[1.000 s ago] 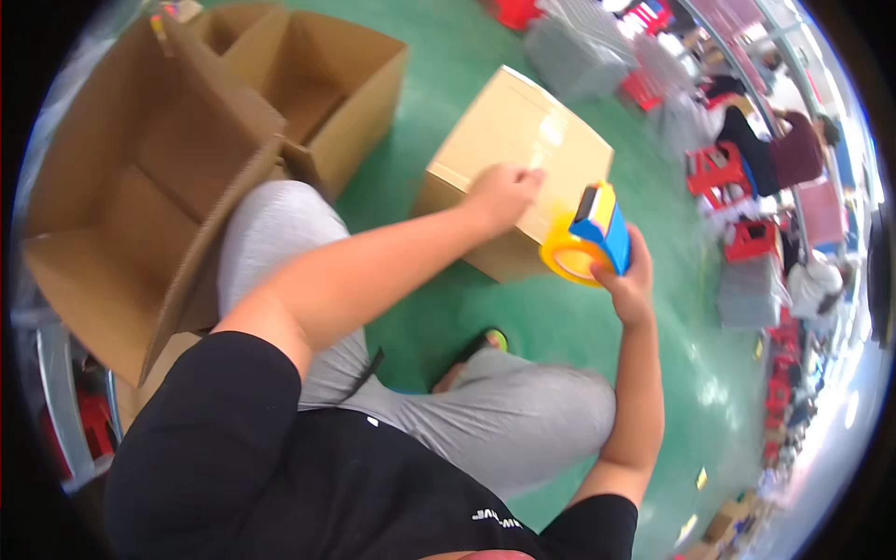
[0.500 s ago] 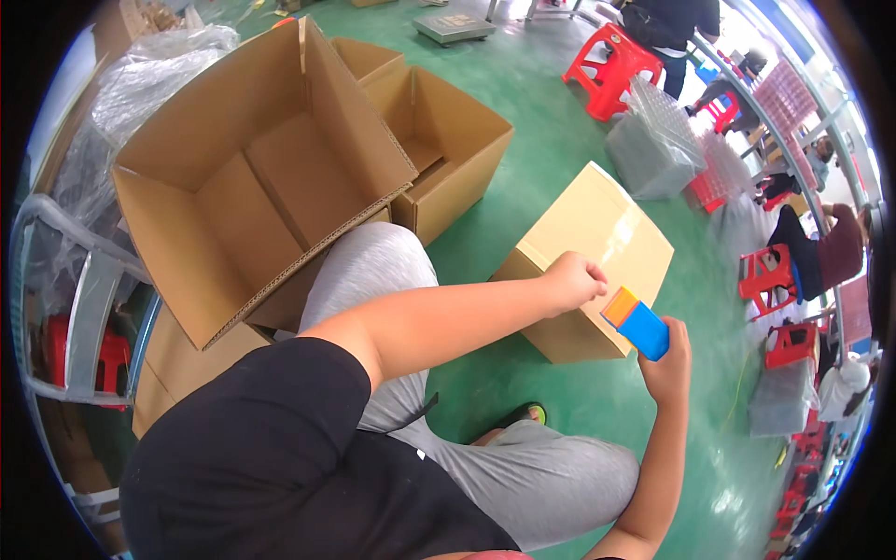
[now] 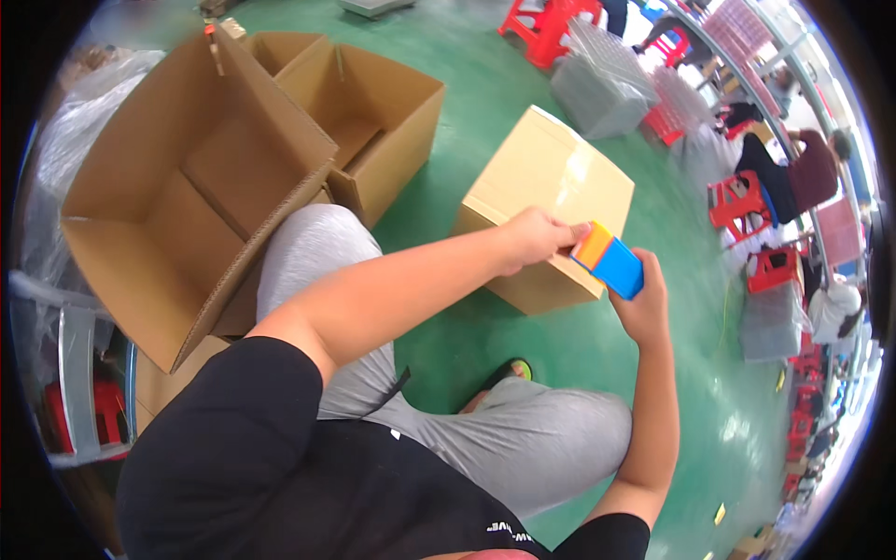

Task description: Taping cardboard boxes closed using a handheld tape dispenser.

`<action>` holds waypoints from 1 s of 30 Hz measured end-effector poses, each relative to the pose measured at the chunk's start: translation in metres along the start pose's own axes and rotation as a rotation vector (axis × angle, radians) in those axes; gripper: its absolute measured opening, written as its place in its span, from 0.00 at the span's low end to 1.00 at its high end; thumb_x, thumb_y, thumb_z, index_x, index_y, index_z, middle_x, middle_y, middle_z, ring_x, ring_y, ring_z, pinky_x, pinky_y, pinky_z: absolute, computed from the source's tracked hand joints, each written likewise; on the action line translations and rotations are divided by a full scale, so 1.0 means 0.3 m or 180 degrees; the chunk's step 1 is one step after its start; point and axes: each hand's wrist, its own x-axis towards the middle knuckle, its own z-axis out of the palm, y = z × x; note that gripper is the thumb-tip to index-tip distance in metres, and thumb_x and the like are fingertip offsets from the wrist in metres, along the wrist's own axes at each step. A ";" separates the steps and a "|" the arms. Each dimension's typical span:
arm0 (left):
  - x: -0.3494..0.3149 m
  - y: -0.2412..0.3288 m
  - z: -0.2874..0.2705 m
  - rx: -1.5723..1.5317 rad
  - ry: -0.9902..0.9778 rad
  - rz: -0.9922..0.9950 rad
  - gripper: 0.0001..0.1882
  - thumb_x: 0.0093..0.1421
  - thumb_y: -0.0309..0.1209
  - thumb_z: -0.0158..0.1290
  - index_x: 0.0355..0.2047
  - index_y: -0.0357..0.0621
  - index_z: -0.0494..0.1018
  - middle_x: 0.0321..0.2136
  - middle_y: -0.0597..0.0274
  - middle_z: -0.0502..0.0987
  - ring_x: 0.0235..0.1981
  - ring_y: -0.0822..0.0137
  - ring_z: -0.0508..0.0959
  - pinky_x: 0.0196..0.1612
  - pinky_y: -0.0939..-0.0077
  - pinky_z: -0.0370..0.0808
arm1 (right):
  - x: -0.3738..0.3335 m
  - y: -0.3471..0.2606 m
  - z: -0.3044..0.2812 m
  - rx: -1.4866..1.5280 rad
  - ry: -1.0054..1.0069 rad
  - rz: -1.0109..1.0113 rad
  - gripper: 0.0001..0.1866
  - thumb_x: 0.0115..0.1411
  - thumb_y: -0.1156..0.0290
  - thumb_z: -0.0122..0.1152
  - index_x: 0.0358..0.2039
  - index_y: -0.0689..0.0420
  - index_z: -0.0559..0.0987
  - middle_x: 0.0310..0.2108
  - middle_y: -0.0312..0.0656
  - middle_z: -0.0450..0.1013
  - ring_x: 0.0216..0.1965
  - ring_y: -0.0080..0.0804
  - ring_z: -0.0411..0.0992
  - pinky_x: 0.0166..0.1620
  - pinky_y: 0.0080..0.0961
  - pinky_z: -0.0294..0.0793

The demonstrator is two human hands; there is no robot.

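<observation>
Head – ctn (image 3: 551,177), stools (image 3: 740,200) – grn flr (image 3: 695,322)

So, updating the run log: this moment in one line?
right hand: holds tape dispenser | left hand: at its orange end | closed box: near hands | large open box: left

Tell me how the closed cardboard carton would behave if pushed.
The cardboard carton would probably slide rather than roll, being square-edged and flat-faced. Its flat walls suggest fair stiffness. Weight can't be judged: the shut top hides the inside.

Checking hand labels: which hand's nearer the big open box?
Left. The left hand is right of the big open box; the right hand, holding the blue dispenser, is farther right.
</observation>
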 end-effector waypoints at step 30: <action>0.052 -0.080 -0.002 -0.0836 -0.0188 -0.0312 0.10 0.69 0.32 0.45 0.45 0.44 0.73 0.40 0.64 0.79 0.39 0.73 0.79 0.46 0.77 0.75 | -0.002 0.065 0.019 0.0894 -0.0206 0.0445 0.30 0.44 0.75 0.71 0.49 0.58 0.72 0.39 0.44 0.74 0.42 0.34 0.74 0.48 0.31 0.73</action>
